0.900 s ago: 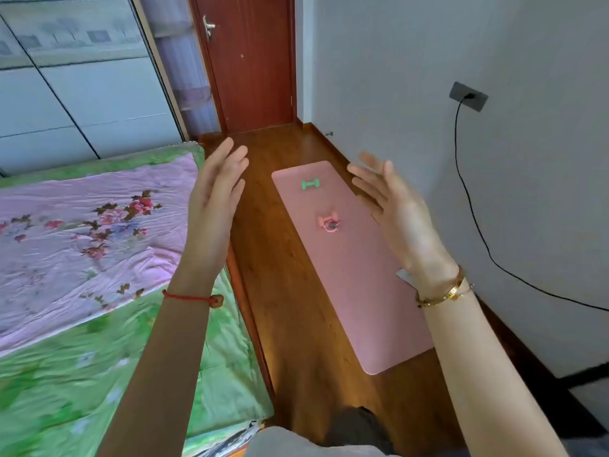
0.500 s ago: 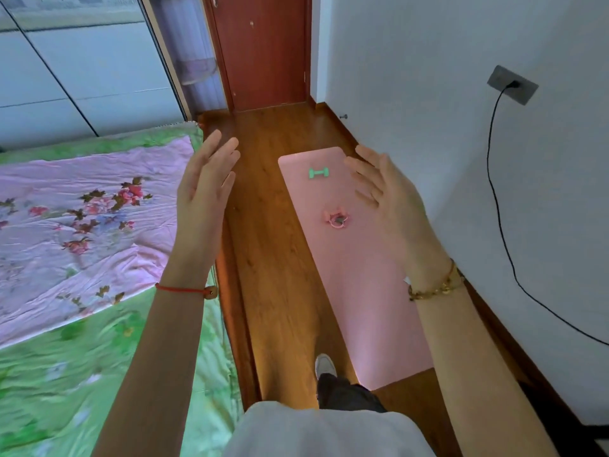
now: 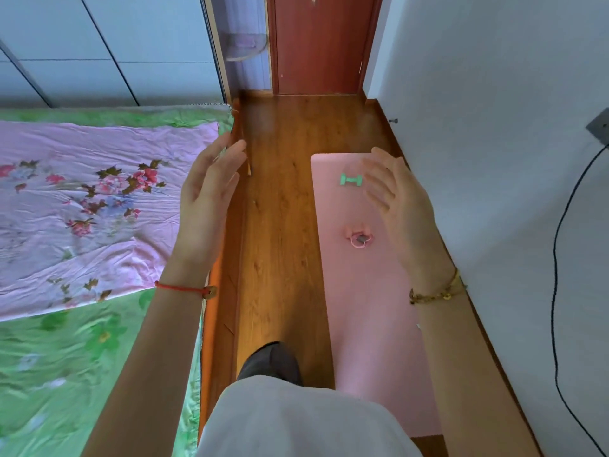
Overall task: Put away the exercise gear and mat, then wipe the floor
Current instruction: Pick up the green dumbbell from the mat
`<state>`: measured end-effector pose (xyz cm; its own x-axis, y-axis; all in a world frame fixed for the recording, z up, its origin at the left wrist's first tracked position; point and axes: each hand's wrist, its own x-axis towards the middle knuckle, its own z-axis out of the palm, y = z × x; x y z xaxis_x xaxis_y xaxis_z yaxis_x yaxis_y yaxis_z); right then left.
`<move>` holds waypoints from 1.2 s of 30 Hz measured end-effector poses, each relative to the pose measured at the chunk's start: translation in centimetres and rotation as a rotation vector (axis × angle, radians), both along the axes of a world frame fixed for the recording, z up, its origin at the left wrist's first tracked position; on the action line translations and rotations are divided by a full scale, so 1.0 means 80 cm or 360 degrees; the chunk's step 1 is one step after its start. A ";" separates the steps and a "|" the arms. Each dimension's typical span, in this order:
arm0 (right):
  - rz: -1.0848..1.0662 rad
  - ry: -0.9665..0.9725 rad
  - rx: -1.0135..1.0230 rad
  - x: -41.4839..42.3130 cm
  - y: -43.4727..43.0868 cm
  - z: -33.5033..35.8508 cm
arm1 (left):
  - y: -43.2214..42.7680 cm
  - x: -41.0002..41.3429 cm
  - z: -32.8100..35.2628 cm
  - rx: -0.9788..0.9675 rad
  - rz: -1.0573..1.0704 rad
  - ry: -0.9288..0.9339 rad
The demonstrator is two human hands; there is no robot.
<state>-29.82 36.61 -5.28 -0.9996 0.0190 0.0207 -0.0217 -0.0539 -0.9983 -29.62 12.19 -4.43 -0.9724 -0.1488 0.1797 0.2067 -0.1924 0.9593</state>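
Note:
A pink exercise mat (image 3: 372,311) lies flat on the wooden floor (image 3: 280,225) along the right wall. On it rest a small green dumbbell (image 3: 351,179) near the far end and a pink ring-shaped piece of gear (image 3: 360,238) closer to me. My left hand (image 3: 207,199) is raised over the bed's edge, fingers apart and empty. My right hand (image 3: 398,199) hovers above the mat just right of the dumbbell, open and holding nothing. It hides part of the mat's right edge.
A bed (image 3: 92,225) with pink floral and green sheets fills the left. A red-brown door (image 3: 318,44) stands shut at the far end. A black cable (image 3: 560,275) hangs down the white right wall from a socket. My foot (image 3: 268,361) is on the floor.
I have stepped forward along the floor strip and the view has tilted down. The mat and gear appear nearer. Both hands stay raised and empty.

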 end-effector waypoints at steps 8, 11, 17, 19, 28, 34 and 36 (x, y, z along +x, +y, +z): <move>0.0024 -0.0012 0.0036 -0.161 -0.003 -0.040 | -0.005 -0.156 -0.020 -0.0021 0.0043 -0.0044; 0.0034 -0.0030 0.0053 -0.236 -0.012 -0.051 | -0.016 -0.228 -0.025 -0.0035 0.0036 -0.0052; 0.0004 -0.0018 0.0044 -0.389 -0.039 -0.061 | -0.048 -0.390 -0.029 -0.0201 -0.0106 -0.0036; -0.0020 0.0006 0.0044 -0.428 -0.046 -0.065 | -0.056 -0.437 -0.030 -0.0228 -0.0156 -0.0033; -0.0146 -0.0064 0.0009 -0.592 -0.063 -0.077 | -0.075 -0.626 -0.035 -0.0216 -0.0289 -0.0078; -0.0151 -0.0097 0.0045 -0.715 -0.054 -0.098 | -0.068 -0.753 -0.056 -0.0256 -0.0355 -0.0091; -0.0151 -0.0082 0.0043 -0.760 -0.047 -0.102 | -0.059 -0.804 -0.061 -0.0242 -0.0373 -0.0104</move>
